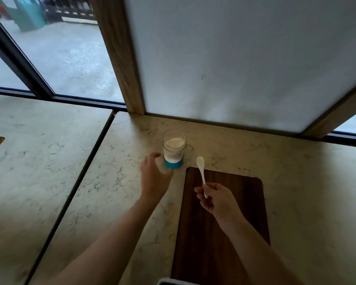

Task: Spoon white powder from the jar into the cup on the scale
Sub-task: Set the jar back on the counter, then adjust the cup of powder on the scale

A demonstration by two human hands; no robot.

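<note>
A clear glass jar [174, 148] with a blue base stands open on the marble counter, about half full of white powder. My left hand [155, 176] is stretched out at the jar's lower left, blurred, fingers apart beside the blue base; whether it touches the jar I cannot tell. My right hand [217, 199] hovers over a dark wooden board and pinches the handle of a white plastic spoon [201, 171]. The spoon's empty bowl points up toward the jar, just to its right. No cup is in view. A pale object [174, 282] at the bottom edge is cut off.
The dark wooden board [234, 202] lies on the counter in front of me, right of the jar. A white panel in a wooden frame [119, 58] rises behind the jar. A dark seam [84, 171] splits the counter on the left; windows stand beyond.
</note>
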